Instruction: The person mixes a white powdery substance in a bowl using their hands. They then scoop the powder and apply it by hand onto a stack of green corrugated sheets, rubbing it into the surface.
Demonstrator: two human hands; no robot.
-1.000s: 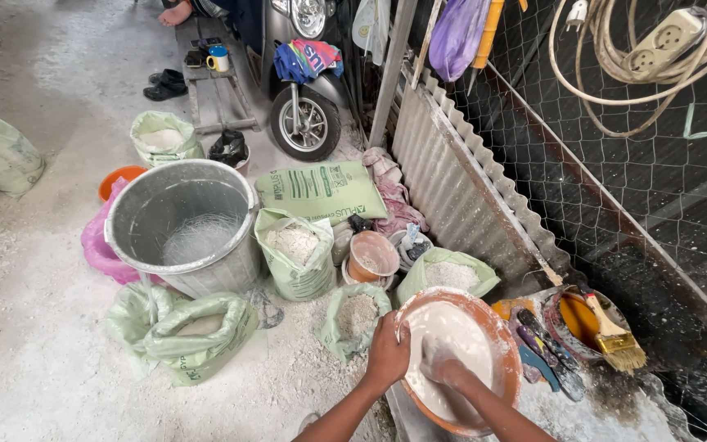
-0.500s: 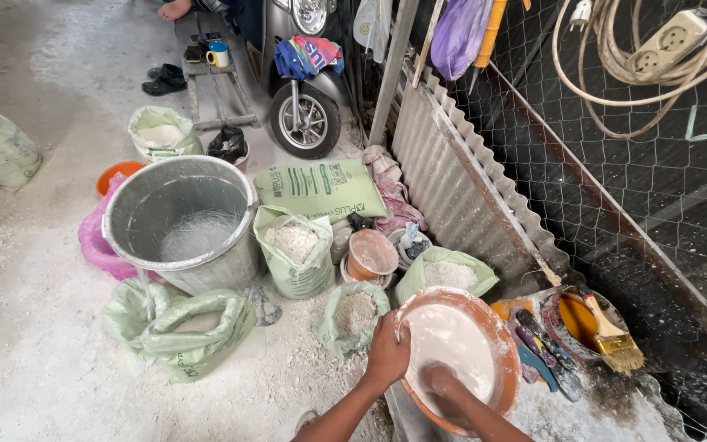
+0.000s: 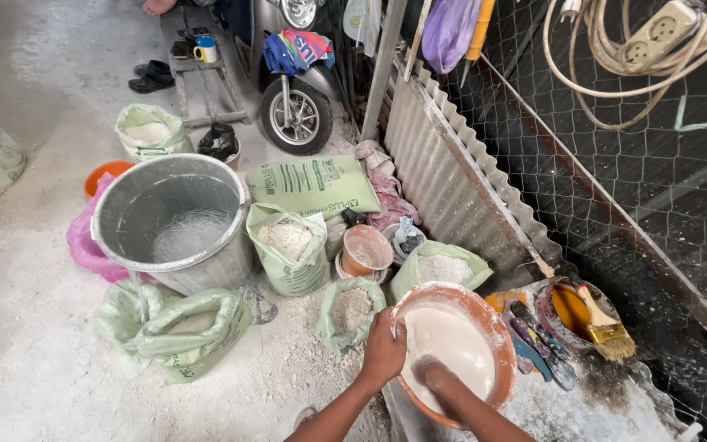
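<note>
An orange bowl [image 3: 497,327] filled with white paste sits in front of me at the lower right. My left hand [image 3: 383,353] grips its left rim. My right hand [image 3: 434,376] is sunk into the white paste, fingers hidden under it, so only the wrist and forearm show. Just left of the bowl stand open green sacks of white powder: a small one [image 3: 350,312], one behind the bowl [image 3: 443,263], and a taller one [image 3: 288,245].
A large grey metal tub [image 3: 175,221] stands at left with a slumped green sack [image 3: 182,327] before it. A brush [image 3: 603,323] rests in a yellow-lined pot at right beside several tools. Corrugated sheet [image 3: 452,176] and wire mesh fence line the right; a scooter [image 3: 296,90] is parked behind.
My right hand has moved from the bowl's middle toward its near edge and sunk deeper into the paste. My left hand stays on the rim.
</note>
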